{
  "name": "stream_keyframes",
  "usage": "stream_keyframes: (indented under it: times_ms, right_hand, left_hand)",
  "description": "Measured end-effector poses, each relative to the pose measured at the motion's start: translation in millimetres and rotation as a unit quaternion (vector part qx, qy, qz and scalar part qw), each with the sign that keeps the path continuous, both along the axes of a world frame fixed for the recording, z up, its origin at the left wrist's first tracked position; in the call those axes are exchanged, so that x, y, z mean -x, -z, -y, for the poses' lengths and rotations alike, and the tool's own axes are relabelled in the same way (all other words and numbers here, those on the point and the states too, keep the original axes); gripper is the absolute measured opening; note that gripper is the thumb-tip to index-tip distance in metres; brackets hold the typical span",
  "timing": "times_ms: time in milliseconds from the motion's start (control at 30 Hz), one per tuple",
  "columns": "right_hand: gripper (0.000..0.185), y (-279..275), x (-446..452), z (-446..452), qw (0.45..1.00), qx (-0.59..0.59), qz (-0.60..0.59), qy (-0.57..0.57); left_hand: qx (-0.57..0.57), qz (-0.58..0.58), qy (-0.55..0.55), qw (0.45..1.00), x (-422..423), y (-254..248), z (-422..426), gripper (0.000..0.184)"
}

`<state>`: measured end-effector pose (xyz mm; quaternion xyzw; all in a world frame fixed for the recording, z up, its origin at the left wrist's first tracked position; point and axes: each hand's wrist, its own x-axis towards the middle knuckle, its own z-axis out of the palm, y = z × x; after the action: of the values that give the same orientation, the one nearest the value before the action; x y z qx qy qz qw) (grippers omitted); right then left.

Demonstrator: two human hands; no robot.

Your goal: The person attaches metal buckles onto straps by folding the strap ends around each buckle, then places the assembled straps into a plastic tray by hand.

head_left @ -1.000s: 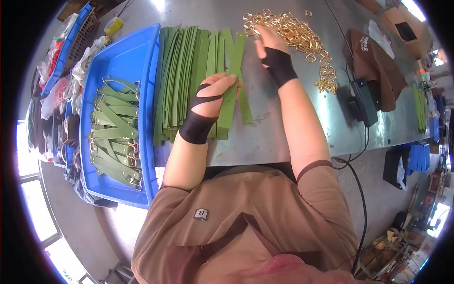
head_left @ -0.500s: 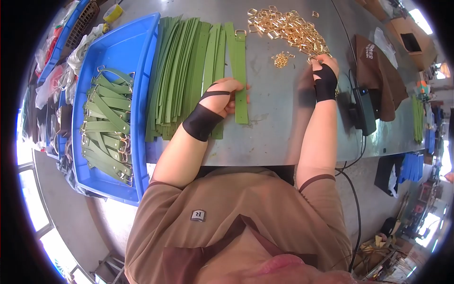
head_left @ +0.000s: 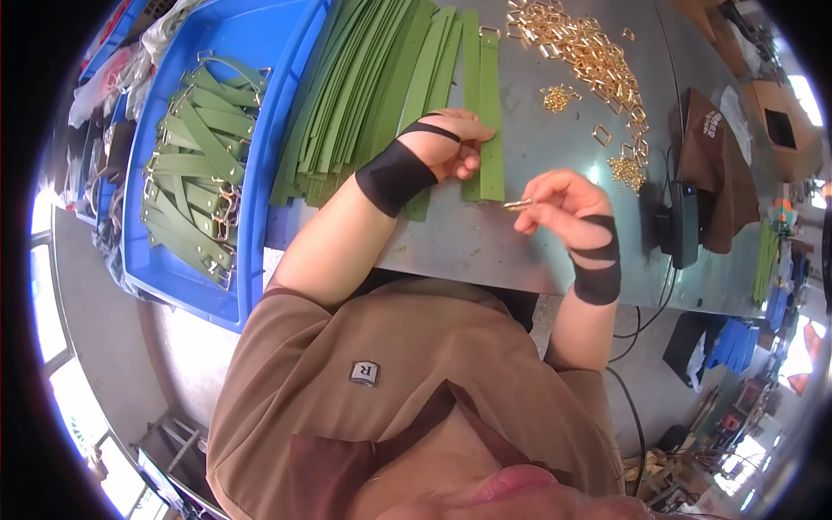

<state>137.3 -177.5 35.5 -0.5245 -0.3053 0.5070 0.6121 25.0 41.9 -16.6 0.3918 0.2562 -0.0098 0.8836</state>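
Observation:
A green strap [head_left: 491,95] lies on the metal table with a gold ring [head_left: 490,33] at its far end, beside another green strip. My left hand [head_left: 452,146] is closed at its left edge, thumb and fingertips on the strap. To the right, near the strap's close end, my right hand [head_left: 562,208] pinches a small gold metal piece [head_left: 517,205], seen edge-on. Both wrists wear black supports. Left of my left hand lie many green strips [head_left: 360,95] in a long row. Gold rings [head_left: 589,56] are heaped farther back, with small gold studs [head_left: 556,98] near them.
A blue tray [head_left: 253,199] on the left holds finished-looking green straps with metal fittings. One loose ring [head_left: 601,134] and more small studs [head_left: 626,172] lie right of centre. A black device [head_left: 684,225] with a cable and a brown cloth [head_left: 712,173] are at the right.
My right hand has come back from the heap of rings toward the strap's near end, now with a gold piece in its fingers. The camera view has shifted. My left hand stays at the strap.

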Motion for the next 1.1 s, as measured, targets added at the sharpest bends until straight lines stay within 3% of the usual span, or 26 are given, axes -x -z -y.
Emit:
stream_keyframes:
  times_ms: [233, 333, 500, 567, 833, 900, 1100]
  right_hand:
    - [0.006, 34.7, 25.4, -2.5, 0.996, 0.017, -0.074, 0.049]
    - [0.002, 39.7, 29.1, -7.3, 0.973, 0.055, -0.208, 0.089]
    - [0.007, 37.9, 32.3, 1.2, 0.996, 0.041, -0.084, 0.013]
    - [0.008, 36.2, 34.4, 1.7, 0.994, -0.004, -0.075, 0.085]
    - [0.004, 48.2, 26.0, -11.4, 0.975, 0.036, -0.205, 0.085]
    - [0.004, 47.1, 28.9, -15.0, 0.975, 0.037, -0.2, 0.086]
    - [0.004, 58.8, 21.0, -13.9, 0.975, -0.021, -0.203, 0.092]
  left_hand:
    - [-0.026, -0.022, -0.001, 0.999, -2.7, -4.5, 8.4, 0.015]
    - [-0.113, -0.012, 0.03, 0.993, -2.5, 1.5, 8.7, 0.015]
    - [-0.13, 0.02, -0.033, 0.991, -2.8, 8.6, 2.2, 0.018]
    - [-0.134, 0.01, -0.026, 0.991, -3.0, 9.1, 2.5, 0.018]
    - [-0.132, -0.003, 0.025, 0.991, -1.1, 0.4, 4.3, 0.01]
    - [-0.061, -0.002, 0.021, 0.998, 0.2, -2.2, 3.2, 0.01]
    - [-0.038, -0.015, 0.016, 0.999, 0.0, -0.8, 3.5, 0.01]
